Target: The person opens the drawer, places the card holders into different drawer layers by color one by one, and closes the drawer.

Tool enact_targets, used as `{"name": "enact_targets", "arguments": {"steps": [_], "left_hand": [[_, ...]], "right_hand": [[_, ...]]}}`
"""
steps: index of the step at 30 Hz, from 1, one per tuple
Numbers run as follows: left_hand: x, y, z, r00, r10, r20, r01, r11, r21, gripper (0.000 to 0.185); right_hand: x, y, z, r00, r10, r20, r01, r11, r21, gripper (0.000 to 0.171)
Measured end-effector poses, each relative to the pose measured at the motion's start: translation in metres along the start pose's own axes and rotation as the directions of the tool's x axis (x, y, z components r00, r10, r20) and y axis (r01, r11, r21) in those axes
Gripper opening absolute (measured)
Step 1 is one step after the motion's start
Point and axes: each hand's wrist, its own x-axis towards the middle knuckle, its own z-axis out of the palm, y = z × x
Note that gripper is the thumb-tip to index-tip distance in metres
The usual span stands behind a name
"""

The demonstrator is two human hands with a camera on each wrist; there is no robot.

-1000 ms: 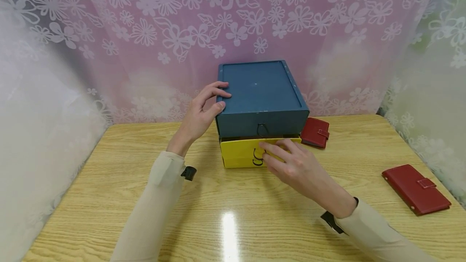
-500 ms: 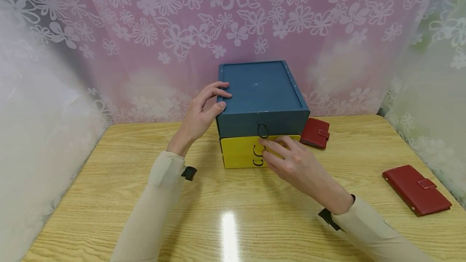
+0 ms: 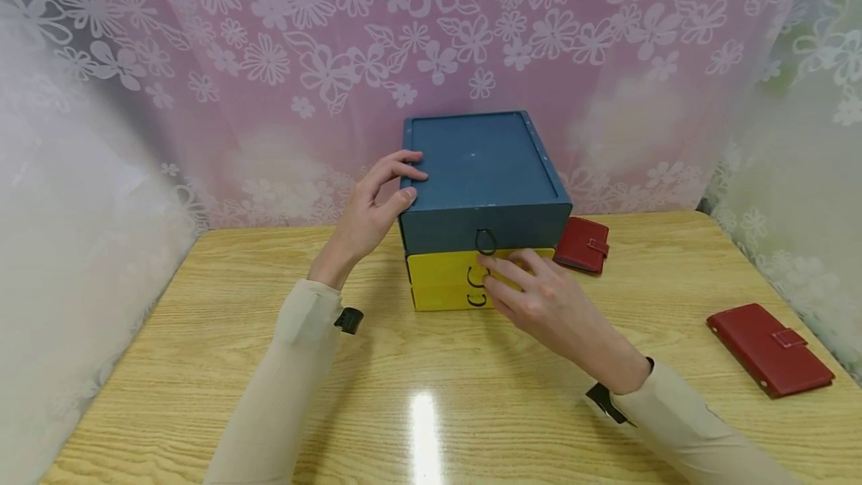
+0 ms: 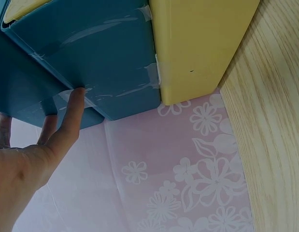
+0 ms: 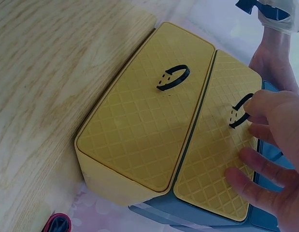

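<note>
A stacked drawer box has a blue top (image 3: 485, 159) and two yellow drawer fronts (image 3: 441, 279) below its blue front. My left hand (image 3: 370, 204) rests on the blue top's left edge. The left wrist view shows its fingers (image 4: 73, 113) against the blue side. With its fingers extended, my right hand (image 3: 545, 302) touches the upper yellow front (image 5: 212, 164), which stands level with the casing. One digit of that hand overlaps the upper front's black loop handle (image 5: 235, 122); whether it grips the loop is unclear. The lower yellow front (image 5: 135, 125) carries another loop.
A small red strap-fastened case (image 3: 584, 245) lies beside the box on the right. Another, larger red case (image 3: 771, 350) lies near the right edge of the wooden table (image 3: 222, 320). A pink flowered curtain (image 3: 303, 96) hangs behind the box.
The upper yellow drawer has slid inward, and the dark gap above its front is gone. My right hand has moved slightly forward with it. The left hand stays in place.
</note>
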Motion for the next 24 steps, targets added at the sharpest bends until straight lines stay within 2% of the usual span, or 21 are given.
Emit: {"name": "enact_targets", "arguments": {"steps": [18, 24], "left_hand": [[-0.0002, 0.0016, -0.0004, 1.0, -0.005, -0.001, 0.005, 1.0, -0.006, 0.026], [-0.0006, 0.0019, -0.0004, 1.0, -0.016, 0.005, 0.016, 1.0, -0.007, 0.026]], "right_hand": [[-0.0013, 0.0013, 0.0014, 1.0, -0.001, 0.001, 0.001, 1.0, 0.016, 0.024], [-0.0054, 0.0005, -0.001, 1.0, 0.005, -0.002, -0.005, 0.999, 0.04, 0.011]]}}
